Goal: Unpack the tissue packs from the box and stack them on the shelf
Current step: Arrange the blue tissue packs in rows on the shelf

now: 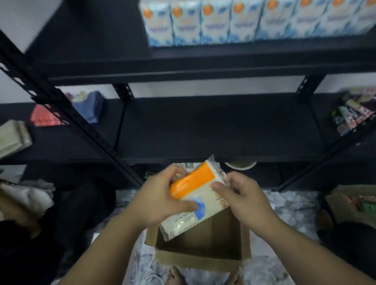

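Shelf (215,126) bg; orange-white tissue pack (197,196)

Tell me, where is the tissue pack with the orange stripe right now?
The tissue pack is low in the middle of the head view, held between the left hand and right hand, above the open cardboard box.

Glossy clear plastic film is wrapping the white-and-orange tissue pack (194,198); matt brown corrugated cardboard is forming the open box (199,244); matt black perforated metal is framing the shelf (198,67).
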A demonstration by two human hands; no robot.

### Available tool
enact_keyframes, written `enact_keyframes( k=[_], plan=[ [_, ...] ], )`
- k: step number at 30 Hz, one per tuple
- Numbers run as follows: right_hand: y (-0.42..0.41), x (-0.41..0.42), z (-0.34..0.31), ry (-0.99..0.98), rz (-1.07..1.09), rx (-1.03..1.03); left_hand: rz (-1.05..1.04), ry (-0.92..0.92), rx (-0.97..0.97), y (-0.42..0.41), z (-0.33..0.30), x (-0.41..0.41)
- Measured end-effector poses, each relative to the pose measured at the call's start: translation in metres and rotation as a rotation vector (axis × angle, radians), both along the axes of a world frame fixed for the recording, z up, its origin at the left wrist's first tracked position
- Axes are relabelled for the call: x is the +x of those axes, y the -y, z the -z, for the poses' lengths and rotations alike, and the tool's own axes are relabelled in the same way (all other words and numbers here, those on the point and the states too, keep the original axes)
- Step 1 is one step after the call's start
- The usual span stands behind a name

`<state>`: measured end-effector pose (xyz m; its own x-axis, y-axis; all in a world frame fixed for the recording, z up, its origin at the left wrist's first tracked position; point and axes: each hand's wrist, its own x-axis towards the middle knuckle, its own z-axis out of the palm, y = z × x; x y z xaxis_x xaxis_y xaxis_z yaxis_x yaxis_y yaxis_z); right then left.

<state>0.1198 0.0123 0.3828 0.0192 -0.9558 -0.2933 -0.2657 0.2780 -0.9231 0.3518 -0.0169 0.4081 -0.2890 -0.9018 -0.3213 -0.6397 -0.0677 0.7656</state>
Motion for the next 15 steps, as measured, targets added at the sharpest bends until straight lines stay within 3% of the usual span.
enact_keyframes(
  k=[4, 8, 15],
  plan=[
    [0.028, 0.008, -0.059, 0.074, 0.038, -0.072, 0.122, 0.314, -0.339, 0.004, -0.054, -0.011],
    [0.063, 0.026, -0.116, 0.155, -0.009, -0.118, 0.029, 0.421, -0.571, 0.027, -0.096, 0.003],
    [0.131, 0.069, -0.184, 0.139, -0.033, -0.323, 0.007, 0.418, -0.603, 0.087, -0.179, 0.063]
  ],
)
